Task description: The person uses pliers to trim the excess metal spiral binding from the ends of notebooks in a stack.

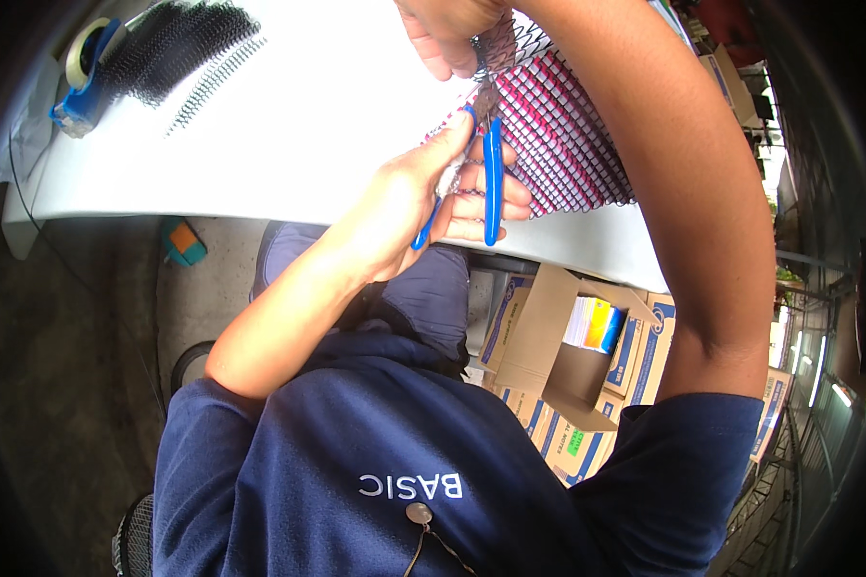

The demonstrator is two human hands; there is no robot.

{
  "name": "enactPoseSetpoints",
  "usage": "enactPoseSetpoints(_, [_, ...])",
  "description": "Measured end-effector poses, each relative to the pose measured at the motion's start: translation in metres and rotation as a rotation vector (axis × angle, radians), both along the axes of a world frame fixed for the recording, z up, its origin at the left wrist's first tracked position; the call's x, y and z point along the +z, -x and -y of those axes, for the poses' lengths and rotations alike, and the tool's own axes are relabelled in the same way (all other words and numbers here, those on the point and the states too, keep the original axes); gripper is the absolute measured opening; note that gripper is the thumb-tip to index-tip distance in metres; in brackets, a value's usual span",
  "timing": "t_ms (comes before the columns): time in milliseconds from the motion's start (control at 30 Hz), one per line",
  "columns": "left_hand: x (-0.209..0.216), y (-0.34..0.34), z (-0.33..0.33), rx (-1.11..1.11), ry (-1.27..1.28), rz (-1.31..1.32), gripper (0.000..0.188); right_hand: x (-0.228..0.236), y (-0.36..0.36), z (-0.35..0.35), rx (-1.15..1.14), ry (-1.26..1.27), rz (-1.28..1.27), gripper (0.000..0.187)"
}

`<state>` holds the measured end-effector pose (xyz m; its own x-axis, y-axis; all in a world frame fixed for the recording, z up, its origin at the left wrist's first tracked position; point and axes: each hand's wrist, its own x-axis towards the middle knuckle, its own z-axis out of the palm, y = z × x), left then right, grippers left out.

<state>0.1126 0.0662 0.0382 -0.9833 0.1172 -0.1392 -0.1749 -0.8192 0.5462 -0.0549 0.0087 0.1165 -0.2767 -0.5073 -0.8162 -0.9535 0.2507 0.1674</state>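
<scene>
My left hand (443, 183) holds pliers (493, 183) with blue handles. Its thumb lies along one handle and its fingers reach behind the other; the handles are spread apart. The dark jaws point up to the edge of a block of pink, white and black rows (568, 135), which look like black wire loops along stacked pages. At the top edge my right hand (443, 34) is closed by a bunch of dark wire loops (496, 43), just above the jaws. The picture's edge cuts off part of this hand, and glare washes out the table around it.
Black wire coils (178, 48) lie on the white table (212, 183) at the far left, beside a blue tape dispenser (82, 91). Below the table's right side stand cardboard boxes (548, 423), one open with yellow and blue packs (595, 324). An orange-and-teal object (184, 240) lies on the floor.
</scene>
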Motion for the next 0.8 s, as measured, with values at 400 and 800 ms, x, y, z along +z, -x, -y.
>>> enactPoseSetpoints(400, [0.002, 0.002, -0.008, 0.011, 0.084, -0.081, 0.060, 0.004, 0.001, 0.006, 0.089, 0.099, 0.036, 0.018])
enactPoseSetpoints(800, [-0.037, 0.018, 0.007, -0.244, -0.504, -0.442, 0.058, 0.018, 0.006, -0.003, 0.146, 0.176, 0.089, 0.019])
